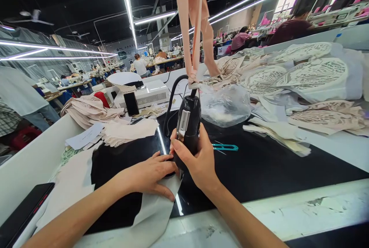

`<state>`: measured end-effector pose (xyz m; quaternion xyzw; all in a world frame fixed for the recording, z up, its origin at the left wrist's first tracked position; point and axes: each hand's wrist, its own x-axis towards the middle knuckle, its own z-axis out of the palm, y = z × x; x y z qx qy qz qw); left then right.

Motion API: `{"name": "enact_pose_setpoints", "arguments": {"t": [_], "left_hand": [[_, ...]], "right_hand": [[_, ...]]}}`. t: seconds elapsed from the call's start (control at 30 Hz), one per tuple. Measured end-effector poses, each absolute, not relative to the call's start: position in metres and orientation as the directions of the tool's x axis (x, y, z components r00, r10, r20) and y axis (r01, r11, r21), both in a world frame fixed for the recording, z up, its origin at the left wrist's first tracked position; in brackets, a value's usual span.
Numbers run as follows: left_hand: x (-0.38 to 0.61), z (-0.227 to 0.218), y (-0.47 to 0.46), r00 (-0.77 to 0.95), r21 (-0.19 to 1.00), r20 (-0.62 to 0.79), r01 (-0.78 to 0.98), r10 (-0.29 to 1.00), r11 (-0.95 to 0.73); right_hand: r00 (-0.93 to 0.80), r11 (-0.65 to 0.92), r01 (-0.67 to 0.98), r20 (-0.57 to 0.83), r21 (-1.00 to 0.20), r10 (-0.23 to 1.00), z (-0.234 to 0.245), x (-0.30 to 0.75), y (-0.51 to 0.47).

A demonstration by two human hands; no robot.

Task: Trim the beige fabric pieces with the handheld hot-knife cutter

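My right hand (198,159) is wrapped round a black hand-held cutting tool (188,125) that stands upright on the black work surface (259,167). A black cable runs from the tool's top, which hangs from pink fabric straps (191,21). My left hand (151,175) lies flat with fingers spread on a pale fabric piece (155,213), right beside the tool's base. The tool's tip is hidden behind my hands.
Teal thread snips (226,147) lie just right of the tool. A clear plastic bag (226,105) and stacks of lace pieces (311,75) fill the right. Beige fabric piles (92,111), a white machine (144,94) and a phone (24,211) sit left. Other people work at far tables.
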<state>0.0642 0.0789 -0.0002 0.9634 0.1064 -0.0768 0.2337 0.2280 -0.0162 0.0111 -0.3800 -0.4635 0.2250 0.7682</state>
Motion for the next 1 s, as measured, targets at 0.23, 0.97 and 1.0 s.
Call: {"name": "enact_pose_setpoints", "arguments": {"t": [0.23, 0.97, 1.0], "left_hand": [[0.068, 0.006, 0.075, 0.967, 0.424, -0.194, 0.235, 0.166, -0.875], [0.07, 0.003, 0.076, 0.971, 0.405, -0.168, 0.224, 0.169, -0.887], [0.07, 0.004, 0.076, 0.971, 0.416, -0.171, 0.223, 0.165, -0.882]], "right_hand": [[0.457, 0.615, 0.017, 0.553, -0.788, 0.696, 0.011, 0.228, -0.018], [0.433, 0.623, 0.0, 0.562, -0.782, 0.705, 0.003, 0.22, -0.027], [0.436, 0.631, -0.009, 0.565, -0.776, 0.701, 0.003, 0.219, -0.028]]}}
